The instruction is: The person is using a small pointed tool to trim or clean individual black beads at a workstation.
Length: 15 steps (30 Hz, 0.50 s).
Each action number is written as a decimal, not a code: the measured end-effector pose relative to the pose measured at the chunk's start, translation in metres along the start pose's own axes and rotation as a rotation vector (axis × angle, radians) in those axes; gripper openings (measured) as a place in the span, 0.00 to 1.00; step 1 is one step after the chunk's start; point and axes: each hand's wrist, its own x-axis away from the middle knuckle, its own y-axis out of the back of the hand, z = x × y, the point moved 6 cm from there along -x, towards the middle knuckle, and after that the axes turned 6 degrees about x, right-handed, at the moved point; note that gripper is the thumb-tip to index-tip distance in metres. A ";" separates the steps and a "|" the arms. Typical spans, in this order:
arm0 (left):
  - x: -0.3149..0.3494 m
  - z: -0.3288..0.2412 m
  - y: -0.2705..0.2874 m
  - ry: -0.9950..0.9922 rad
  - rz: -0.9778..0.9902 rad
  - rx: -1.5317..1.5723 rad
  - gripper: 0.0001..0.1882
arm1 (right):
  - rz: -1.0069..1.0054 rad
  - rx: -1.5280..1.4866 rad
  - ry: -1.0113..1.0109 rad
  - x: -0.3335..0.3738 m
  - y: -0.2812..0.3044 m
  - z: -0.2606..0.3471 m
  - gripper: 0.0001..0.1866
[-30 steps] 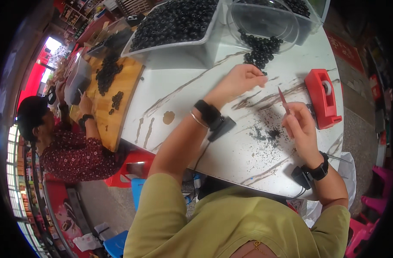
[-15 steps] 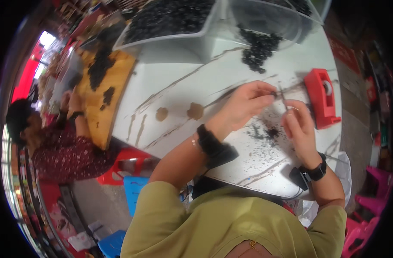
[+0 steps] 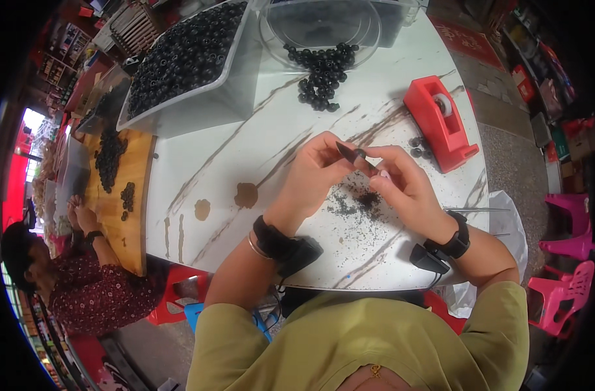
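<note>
Over the near right part of the table, my two hands meet around a small knife. My right hand (image 3: 405,189) is closed on the knife (image 3: 347,154); its dark blade points up and left, and a bit of pink handle shows between the fingers. My left hand (image 3: 310,176) is closed too, its fingertips pinching a small black bead-like ball (image 3: 359,154) against the blade, partly hidden by fingers. Under the hands lie dark shavings (image 3: 359,203), scattered over the white tabletop. Several loose black balls (image 3: 420,147) sit beside the red tape dispenser (image 3: 434,120).
A big clear bin (image 3: 180,117) full of black balls stands at the far left. Right of it, a tipped round clear tub (image 3: 369,49) has a pile of balls (image 3: 320,78) at its mouth. A co-worker (image 3: 108,287) sits left at a wooden board (image 3: 131,221). Pink stools (image 3: 565,293) stand right.
My view has turned, so the table things appear further left. My hands have come closer together, and the knife blade now points up and left between them.
</note>
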 end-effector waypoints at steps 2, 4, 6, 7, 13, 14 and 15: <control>0.000 0.001 0.000 0.004 -0.008 -0.001 0.06 | -0.001 -0.017 0.003 0.000 0.000 -0.001 0.18; 0.000 0.002 0.000 0.007 -0.016 -0.003 0.07 | -0.003 0.013 0.028 0.001 0.000 -0.003 0.17; 0.000 0.002 0.003 -0.023 -0.045 -0.044 0.08 | -0.003 0.034 0.017 0.001 0.001 -0.003 0.16; 0.001 0.003 0.003 -0.022 -0.044 -0.044 0.08 | -0.002 0.055 0.006 0.001 0.001 -0.003 0.16; 0.002 0.003 0.003 -0.006 -0.048 -0.036 0.08 | -0.013 0.022 -0.007 0.002 0.002 -0.002 0.15; 0.002 0.004 0.003 0.003 -0.024 0.014 0.08 | -0.014 0.021 -0.006 0.002 0.002 -0.003 0.15; 0.001 0.005 0.002 0.013 0.001 0.065 0.08 | -0.014 0.041 0.011 0.002 0.002 -0.004 0.15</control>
